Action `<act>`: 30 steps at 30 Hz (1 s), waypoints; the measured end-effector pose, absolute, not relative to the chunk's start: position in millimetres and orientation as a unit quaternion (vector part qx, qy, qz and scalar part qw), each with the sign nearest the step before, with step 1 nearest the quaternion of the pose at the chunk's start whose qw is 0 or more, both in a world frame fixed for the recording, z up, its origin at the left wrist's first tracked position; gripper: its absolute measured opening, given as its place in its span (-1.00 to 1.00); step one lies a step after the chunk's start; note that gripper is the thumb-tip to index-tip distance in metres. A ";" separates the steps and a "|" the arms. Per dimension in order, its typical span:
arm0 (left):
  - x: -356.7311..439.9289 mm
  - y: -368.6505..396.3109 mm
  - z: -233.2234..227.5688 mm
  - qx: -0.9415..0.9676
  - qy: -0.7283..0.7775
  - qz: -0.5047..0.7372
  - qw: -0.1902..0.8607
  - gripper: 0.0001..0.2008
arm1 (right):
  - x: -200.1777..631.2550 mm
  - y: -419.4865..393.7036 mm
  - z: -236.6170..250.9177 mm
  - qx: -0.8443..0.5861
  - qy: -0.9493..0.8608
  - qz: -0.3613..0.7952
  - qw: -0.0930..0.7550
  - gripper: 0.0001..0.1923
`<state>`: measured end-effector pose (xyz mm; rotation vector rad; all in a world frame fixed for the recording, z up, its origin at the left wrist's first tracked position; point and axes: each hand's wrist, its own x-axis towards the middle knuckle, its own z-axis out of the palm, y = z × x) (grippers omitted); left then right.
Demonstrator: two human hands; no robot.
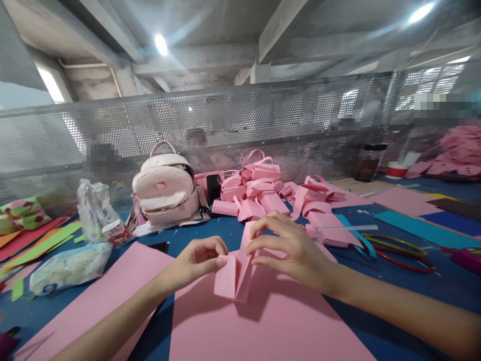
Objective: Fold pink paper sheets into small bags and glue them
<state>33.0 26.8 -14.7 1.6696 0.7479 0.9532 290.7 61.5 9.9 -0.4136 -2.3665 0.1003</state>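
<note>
We see both hands at work over the blue bench [413, 291], meeting on a folded pink paper piece [235, 273]. The left hand [199, 260] pinches its upper left corner between thumb and curled fingers. The right hand [293, 248] arches over the piece from the right, fingers bent, its fingertips pressing on the top edge; we cannot tell whether its thumb grips from beneath.

The folded pink paper piece is lifted slightly above a large pink sheet [270, 321] lying flat in front of us. Its long axis runs roughly away from us, tilted a little to the right, with the narrow strip end pointing towards the far side of the bench and the wider, pleated end pointing down towards us. A crease runs along that axis, and the two flaps stand up on either side.

Behind the hands lies a heap of finished pink paper bags [263, 193] with handles. To the left of it stands a pale pink backpack [165, 193], and nearer the left edge a crumpled clear plastic bag [93, 210]. Another pink sheet [101, 296] lies under the left forearm.
</note>
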 end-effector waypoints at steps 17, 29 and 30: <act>32.5 26.5 -15.1 0.695 0.315 0.393 0.513 -0.61 | 287.9 60.1 10.2 -0.127 -0.906 0.065 0.398 -0.92; 32.8 27.0 -14.6 0.697 0.320 0.391 0.510 -0.59 | 287.6 58.2 13.1 -0.123 -0.904 0.048 0.406 -0.90; 32.8 27.1 -14.8 0.697 0.319 0.391 0.510 -0.59 | 287.5 58.3 13.3 -0.121 -0.904 0.047 0.407 -0.90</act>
